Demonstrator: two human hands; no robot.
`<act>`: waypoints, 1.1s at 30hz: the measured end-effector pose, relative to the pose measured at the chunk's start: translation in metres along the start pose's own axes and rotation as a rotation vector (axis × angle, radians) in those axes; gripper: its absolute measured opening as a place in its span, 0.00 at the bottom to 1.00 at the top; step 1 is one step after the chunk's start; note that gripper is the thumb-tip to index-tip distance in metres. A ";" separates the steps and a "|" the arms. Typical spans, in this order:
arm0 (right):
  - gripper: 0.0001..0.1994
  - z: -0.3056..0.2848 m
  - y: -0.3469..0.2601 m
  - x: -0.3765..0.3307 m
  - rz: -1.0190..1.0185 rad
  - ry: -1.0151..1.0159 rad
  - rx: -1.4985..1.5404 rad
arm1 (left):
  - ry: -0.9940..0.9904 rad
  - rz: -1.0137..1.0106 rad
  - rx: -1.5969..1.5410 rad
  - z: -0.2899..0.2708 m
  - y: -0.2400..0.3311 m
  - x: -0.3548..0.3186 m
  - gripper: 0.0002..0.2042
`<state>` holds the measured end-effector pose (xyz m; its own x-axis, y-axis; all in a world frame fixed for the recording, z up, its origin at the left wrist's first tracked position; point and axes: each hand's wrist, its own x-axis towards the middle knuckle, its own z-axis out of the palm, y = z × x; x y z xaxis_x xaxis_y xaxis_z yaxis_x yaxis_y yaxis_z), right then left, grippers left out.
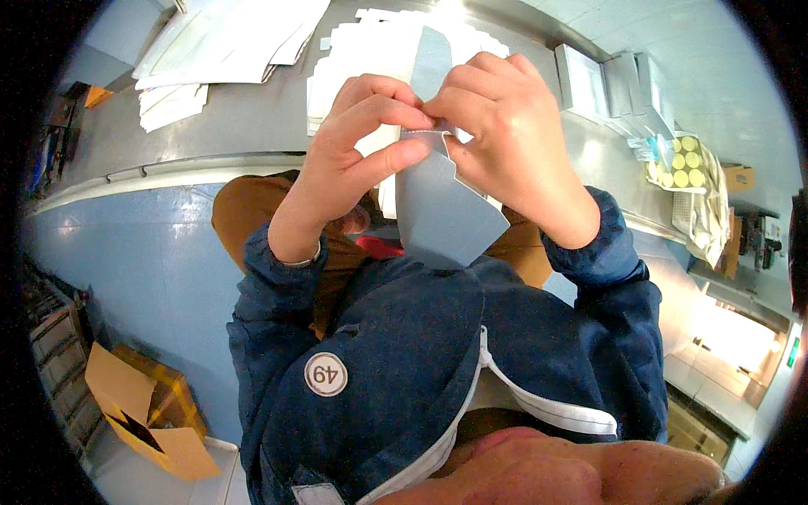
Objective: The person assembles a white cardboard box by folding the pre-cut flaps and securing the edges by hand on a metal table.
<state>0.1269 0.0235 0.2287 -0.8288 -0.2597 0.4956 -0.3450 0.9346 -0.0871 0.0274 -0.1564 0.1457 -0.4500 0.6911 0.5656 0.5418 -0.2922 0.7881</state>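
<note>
A grey-blue sheet of card with angled, pale-edged flaps hangs between my hands, its lower part close to my jacket. My left hand is closed on the card's upper edge, thumb on the near face and fingers curled over. My right hand pinches the same edge from the other side, its fingertips meeting those of the left hand. What lies exactly between the fingertips is hidden. Behind the hands, a grey tongue-shaped piece stands out over a pile of white flat card pieces on the metal table.
More white sheets are stacked at the table's left. Grey-white boxes stand at the right, near a basket with yellow-topped round items. An open cardboard box sits low on the left. The metal table's front edge runs before me.
</note>
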 end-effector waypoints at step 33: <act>0.17 0.025 -0.016 -0.002 -0.030 0.151 -0.075 | 0.190 -0.674 -0.229 0.009 0.055 -0.005 0.18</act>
<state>0.1227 0.0030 0.2076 -0.7407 -0.2536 0.6221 -0.3301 0.9439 -0.0083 0.0654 -0.1700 0.1839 -0.7597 0.6488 -0.0433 -0.0481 0.0104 0.9988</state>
